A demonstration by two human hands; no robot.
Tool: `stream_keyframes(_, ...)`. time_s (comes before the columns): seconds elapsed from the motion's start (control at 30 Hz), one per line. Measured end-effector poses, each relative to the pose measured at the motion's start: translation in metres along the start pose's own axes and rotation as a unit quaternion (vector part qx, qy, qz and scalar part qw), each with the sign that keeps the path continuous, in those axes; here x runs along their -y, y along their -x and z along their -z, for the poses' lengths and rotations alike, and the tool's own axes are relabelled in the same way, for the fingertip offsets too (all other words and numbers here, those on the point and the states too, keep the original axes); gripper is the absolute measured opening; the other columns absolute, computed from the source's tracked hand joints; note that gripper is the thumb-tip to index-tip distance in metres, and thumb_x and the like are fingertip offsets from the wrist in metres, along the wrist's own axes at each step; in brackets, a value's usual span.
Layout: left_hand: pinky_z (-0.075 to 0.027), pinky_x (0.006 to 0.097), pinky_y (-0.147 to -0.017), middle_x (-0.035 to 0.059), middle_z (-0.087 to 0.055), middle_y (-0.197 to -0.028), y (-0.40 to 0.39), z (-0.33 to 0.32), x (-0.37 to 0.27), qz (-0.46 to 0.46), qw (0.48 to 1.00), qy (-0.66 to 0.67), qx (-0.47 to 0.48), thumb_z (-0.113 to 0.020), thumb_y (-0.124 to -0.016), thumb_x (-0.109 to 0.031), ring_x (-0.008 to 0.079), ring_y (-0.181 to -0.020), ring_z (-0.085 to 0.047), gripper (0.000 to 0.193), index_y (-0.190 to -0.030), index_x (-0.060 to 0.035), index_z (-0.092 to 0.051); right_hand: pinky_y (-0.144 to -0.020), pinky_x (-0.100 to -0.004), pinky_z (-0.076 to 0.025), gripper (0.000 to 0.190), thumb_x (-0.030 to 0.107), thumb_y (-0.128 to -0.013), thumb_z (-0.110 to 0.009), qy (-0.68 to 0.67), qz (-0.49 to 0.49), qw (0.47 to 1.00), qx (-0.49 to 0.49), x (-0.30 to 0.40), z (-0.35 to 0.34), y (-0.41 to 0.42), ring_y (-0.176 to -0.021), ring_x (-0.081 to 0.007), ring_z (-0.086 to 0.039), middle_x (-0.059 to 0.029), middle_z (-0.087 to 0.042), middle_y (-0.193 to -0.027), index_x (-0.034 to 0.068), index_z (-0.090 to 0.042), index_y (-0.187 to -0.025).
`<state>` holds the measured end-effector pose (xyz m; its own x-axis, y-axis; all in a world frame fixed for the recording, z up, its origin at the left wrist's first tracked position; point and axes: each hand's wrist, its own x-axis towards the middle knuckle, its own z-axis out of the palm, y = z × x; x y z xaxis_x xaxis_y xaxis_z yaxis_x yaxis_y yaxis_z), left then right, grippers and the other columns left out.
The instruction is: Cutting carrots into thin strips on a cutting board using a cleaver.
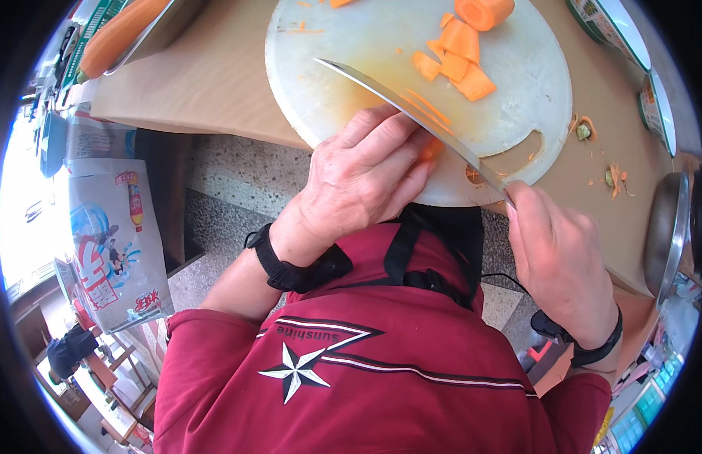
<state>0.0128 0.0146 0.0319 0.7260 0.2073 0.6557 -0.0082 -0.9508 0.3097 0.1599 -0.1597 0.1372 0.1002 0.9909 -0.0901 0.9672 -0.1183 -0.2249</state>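
Note:
A round white plastic cutting board [515,113] with a cut-out handle lies at the table's near edge. My right hand [558,255] grips the handle of a kitchen knife [436,127], whose long blade slants across the board to the upper left. My left hand [373,170] presses a carrot piece [432,148] onto the board, knuckles close against the blade; most of that piece is hidden under the fingers. Thin carrot strips [427,106] lie along the blade's far side. Beyond them sit several flat carrot slices [461,62] and a thick carrot chunk [484,12].
A whole peeled carrot [121,34] rests in a metal container [163,37] at the upper left. Carrot tops [583,130] and scraps lie right of the board. Green-and-white bowls [657,108] and a metal pan [666,227] stand along the right. A printed carton [118,238] stands at the left.

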Motion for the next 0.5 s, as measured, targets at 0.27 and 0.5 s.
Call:
stream_keyframes(0.27,-0.055,0.0323,-0.077,0.0060,-0.063,-0.107,-0.001,0.002,-0.001,0.009,1.000,0.003,0.015,-0.073,-0.072,-0.011,0.0231,-0.096,-0.062,0.023,-0.094,-0.0040,-0.071,-0.056,-0.0433,-0.048,0.009,0.005,-0.090,-0.056,0.035,0.024,0.999,0.017,0.015,-0.001,-0.052,-0.066,-0.0358,-0.062,-0.0148,-0.060,-0.077,0.002,-0.048,-0.091)
stream_keyframes(0.5,-0.055,0.0323,-0.073,0.0061,-0.062,-0.105,0.002,-0.001,0.001,0.000,1.000,0.000,0.005,-0.072,-0.071,-0.010,0.0229,-0.094,-0.061,0.021,-0.092,-0.0039,-0.071,-0.057,-0.0440,-0.049,0.011,0.004,-0.089,-0.057,0.019,0.007,1.000,0.000,0.009,-0.004,-0.026,-0.066,-0.0355,-0.062,-0.0158,-0.060,-0.078,0.000,-0.051,-0.097)
